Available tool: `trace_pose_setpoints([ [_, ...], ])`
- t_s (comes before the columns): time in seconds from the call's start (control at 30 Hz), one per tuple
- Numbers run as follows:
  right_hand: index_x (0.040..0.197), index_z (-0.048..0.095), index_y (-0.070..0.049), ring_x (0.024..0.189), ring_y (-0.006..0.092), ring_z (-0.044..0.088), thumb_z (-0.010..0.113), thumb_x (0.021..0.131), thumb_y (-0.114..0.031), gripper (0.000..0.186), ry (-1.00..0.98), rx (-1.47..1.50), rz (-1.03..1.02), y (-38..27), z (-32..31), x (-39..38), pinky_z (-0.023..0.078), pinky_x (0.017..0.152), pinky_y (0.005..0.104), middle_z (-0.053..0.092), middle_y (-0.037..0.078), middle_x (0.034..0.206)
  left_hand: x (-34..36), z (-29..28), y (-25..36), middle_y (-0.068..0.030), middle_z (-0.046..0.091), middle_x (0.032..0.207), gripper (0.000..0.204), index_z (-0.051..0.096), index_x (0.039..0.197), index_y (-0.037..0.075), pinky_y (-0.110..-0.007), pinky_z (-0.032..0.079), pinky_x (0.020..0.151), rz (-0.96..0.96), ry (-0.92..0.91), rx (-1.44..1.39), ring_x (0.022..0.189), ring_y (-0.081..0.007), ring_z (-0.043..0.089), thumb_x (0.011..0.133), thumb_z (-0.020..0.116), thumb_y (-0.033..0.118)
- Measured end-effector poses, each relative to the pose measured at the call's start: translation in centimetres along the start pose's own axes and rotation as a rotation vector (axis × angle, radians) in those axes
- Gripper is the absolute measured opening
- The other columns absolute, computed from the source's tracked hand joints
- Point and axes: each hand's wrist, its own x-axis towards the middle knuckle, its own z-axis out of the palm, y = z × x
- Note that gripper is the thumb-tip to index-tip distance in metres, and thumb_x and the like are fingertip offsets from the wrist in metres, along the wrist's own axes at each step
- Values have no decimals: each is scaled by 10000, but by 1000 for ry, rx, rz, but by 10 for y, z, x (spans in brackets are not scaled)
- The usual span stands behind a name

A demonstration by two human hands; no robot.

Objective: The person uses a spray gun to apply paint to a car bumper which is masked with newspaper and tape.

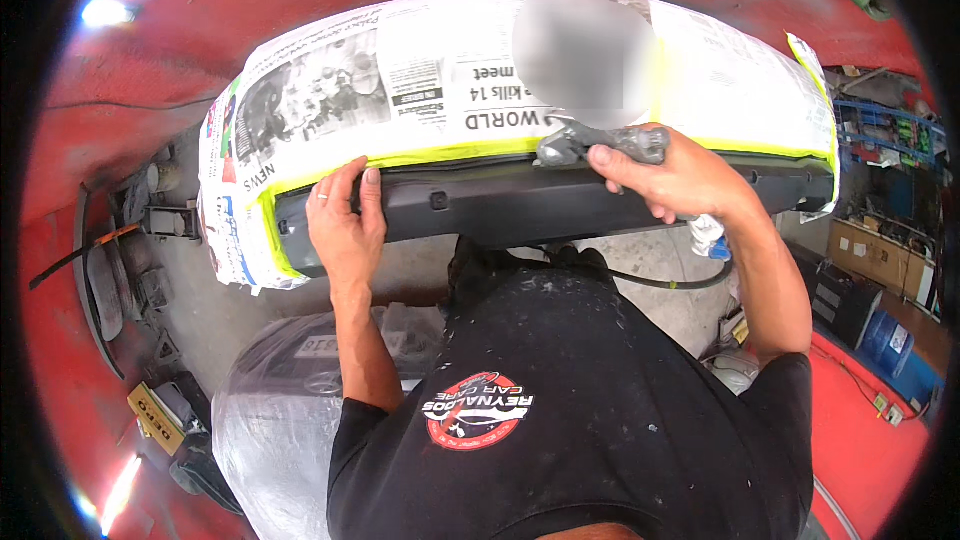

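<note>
A long, curved black car bumper (480, 200) lies across in front of me, mostly covered by newspaper masking (430, 60) edged with bright yellow tape (400, 162). My left hand (345, 220) rests on the bare black strip near its left end, fingers stretched out over it and a ring on one. To the right of centre, my right hand (670, 175) is wrapped round the handle of a grey spray gun (575, 140), held over the taped edge. A large round grey shape (580, 45) above the gun is blurred; I cannot make out its details.
A dark hose (660, 284) curves below my right forearm. Beside my left arm stands a bulky plastic-wrapped object (275, 410). Red walls surround the space. At the right are a blue drum (885, 345) and cluttered shelves (890, 130); loose parts lie at the left.
</note>
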Motion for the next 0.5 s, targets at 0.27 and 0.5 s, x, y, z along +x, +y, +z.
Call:
trace_pose_setpoints([
  [0.27,1007,656,-42,475,89,526,595,973,-722,684,66,64,5,94,-71,-40,466,414,268,653,32,833,28,15,70,-77,715,877,323,771,1072,105,-381,555,754,171,-167,30,832,-257,698,793,910,190],
  [0.5,1046,672,-33,438,100,468,570,994,-710,686,229,202,66,157,-108,-71,416,394,274,655,28,848,73,47,118,-116,641,1275,516,778,1090,106,-499,483,1002,531,-350,63,1227,-355,581,644,979,272],
])
